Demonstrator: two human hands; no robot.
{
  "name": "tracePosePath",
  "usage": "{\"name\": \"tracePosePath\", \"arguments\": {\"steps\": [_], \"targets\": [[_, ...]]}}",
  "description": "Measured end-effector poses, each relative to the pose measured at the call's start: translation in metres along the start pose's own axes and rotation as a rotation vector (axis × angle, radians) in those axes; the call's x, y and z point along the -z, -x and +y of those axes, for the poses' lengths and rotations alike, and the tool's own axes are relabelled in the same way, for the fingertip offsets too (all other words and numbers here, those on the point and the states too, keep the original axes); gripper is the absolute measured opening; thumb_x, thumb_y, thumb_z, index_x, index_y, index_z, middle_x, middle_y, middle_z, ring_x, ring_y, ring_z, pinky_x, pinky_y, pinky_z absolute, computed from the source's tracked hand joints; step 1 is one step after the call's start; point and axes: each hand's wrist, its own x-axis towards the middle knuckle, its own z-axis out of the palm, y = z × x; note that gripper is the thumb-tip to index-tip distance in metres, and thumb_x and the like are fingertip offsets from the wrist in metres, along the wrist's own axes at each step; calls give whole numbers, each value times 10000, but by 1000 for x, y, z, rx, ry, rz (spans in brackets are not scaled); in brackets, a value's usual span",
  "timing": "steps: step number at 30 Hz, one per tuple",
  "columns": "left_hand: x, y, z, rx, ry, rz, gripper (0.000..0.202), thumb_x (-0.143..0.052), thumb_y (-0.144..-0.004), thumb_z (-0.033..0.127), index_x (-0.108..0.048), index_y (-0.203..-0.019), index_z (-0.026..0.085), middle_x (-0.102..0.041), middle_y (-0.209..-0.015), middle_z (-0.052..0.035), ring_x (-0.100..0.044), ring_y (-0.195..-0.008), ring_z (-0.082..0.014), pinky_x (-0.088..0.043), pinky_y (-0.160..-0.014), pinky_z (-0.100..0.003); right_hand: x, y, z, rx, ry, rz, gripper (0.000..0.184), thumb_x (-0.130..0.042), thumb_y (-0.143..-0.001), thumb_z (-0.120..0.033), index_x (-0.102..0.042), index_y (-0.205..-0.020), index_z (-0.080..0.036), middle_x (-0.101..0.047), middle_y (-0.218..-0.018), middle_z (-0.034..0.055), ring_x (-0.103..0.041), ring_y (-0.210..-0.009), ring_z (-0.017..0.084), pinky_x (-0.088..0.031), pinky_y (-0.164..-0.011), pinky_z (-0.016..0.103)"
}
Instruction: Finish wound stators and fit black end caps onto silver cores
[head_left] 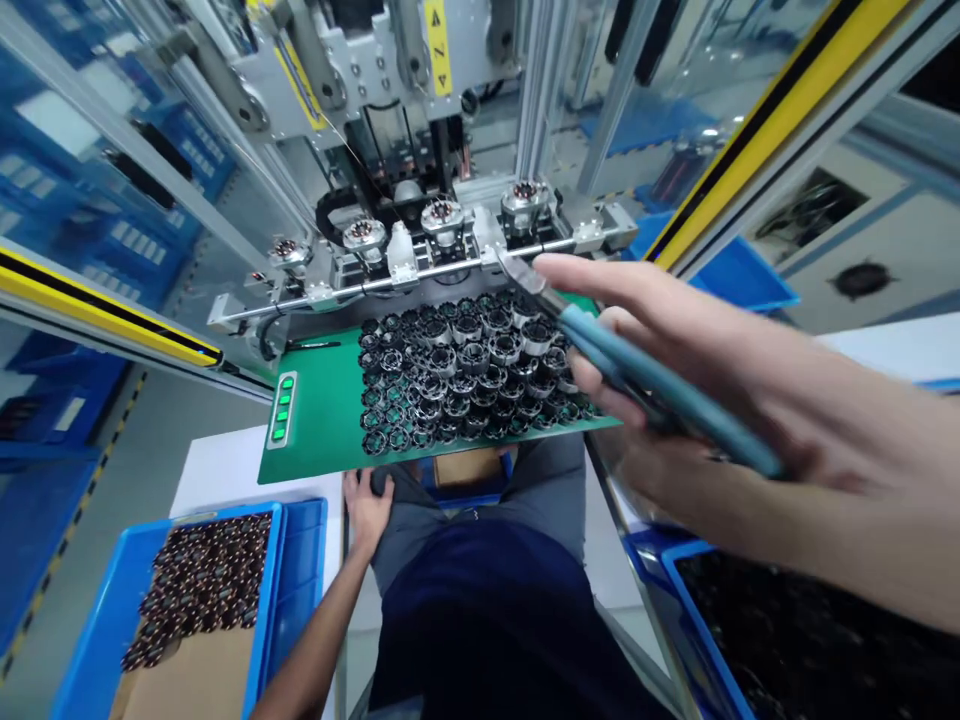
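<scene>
My right hand [675, 340] is raised at the right, closed around teal-handled cutters [660, 375]. Their metal tip points toward the machine's front rail and is blurred; whether the jaws are parted I cannot tell. My left hand [369, 510] lies on my left thigh, below the bench edge, fingers loosely spread and holding nothing. Between me and the machine, many black and silver ring-shaped cores [472, 357] stand stacked in rows on a green mat [322, 440]. Behind the rail, several copper-wound stators [442, 213] sit on the machine's fixtures.
A panel with lit green buttons [283, 410] is on the mat's left. A blue bin [277, 560] at lower left holds copper-wound parts and cardboard. Another blue bin [697, 610] with dark parts is at lower right. Yellow-black posts [112, 305] flank the machine.
</scene>
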Motion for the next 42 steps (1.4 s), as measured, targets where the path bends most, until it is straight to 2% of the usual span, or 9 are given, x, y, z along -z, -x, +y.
{"name": "tracePosePath", "arguments": {"steps": [6,11,18,20,22,26,27,32,42], "targets": [[22,35,2,-167,101,-230,360,-663,-1060,284,-808,-1385,226,-660,-1704,-166,-517,-1727,-416,-405,-1478,-627,-37,-52,20,329,346,350,840,-722,-937,-259,-620,-1771,-276,-671,-1460,193,-742,-1307,414,-695,-1121,650],[61,41,-7,-337,181,-644,547,-826,-936,443,-839,-1470,321,-812,-1582,-88,-689,-1604,-407,-532,-1407,-566,-71,-98,31,279,515,467,712,-731,-992,-273,-706,-1699,-194,-635,-1513,253,-655,-1396,462,-615,-1206,714],[185,34,-5,-359,200,-938,760,-831,-983,699,-668,-1709,545,-558,-1861,30,-501,-1769,-407,-390,-1479,-630,-58,-103,39,324,682,342,685,-733,-1092,-531,-692,-1698,-215,-665,-1637,245,-609,-1518,495,-595,-1228,741],[239,10,2,-382,201,-856,700,-886,-927,717,-755,-1601,578,-660,-1780,41,-621,-1677,-421,-513,-1404,-641,-34,-110,21,372,681,316,719,-699,-1121,-629,-647,-1733,-254,-689,-1631,220,-656,-1490,462,-625,-1196,694],[291,-34,20,-456,236,-529,567,-789,-989,787,-842,-1483,513,-793,-1621,14,-723,-1558,-405,-584,-1344,-625,-10,-137,-12,414,704,291,668,-657,-1147,-623,-664,-1712,-266,-725,-1593,200,-713,-1430,431,-631,-1188,649],[358,-168,86,-634,36,68,486,-637,-1122,669,-841,-1396,323,-838,-1472,-59,-783,-1339,-328,-639,-1213,-501,6,-254,-82,269,821,74,491,-685,-1143,-421,-750,-1599,-250,-850,-1357,135,-815,-1241,368,-633,-1161,555],[363,-202,103,-631,-103,184,473,-620,-1135,606,-813,-1431,292,-816,-1485,-82,-748,-1370,-330,-622,-1217,-501,1,-288,-94,183,843,17,491,-681,-1152,-352,-723,-1632,-254,-868,-1314,109,-825,-1224,336,-622,-1182,518],[348,-316,144,-565,-272,195,432,-875,-1000,432,-827,-1337,168,-755,-1456,-209,-637,-1452,-414,-569,-1236,-545,-37,-415,-99,15,929,-79,465,-787,-1143,-311,-717,-1581,-173,-787,-1497,164,-774,-1376,325,-642,-1207,537],[330,-372,156,-640,-433,-39,508,-807,-1035,561,-883,-1370,187,-700,-1547,-208,-530,-1559,-453,-533,-1263,-525,-55,-469,-76,-316,854,-450,379,-811,-1154,-407,-753,-1447,-175,-795,-1373,108,-813,-1138,243,-736,-972,439]]}}
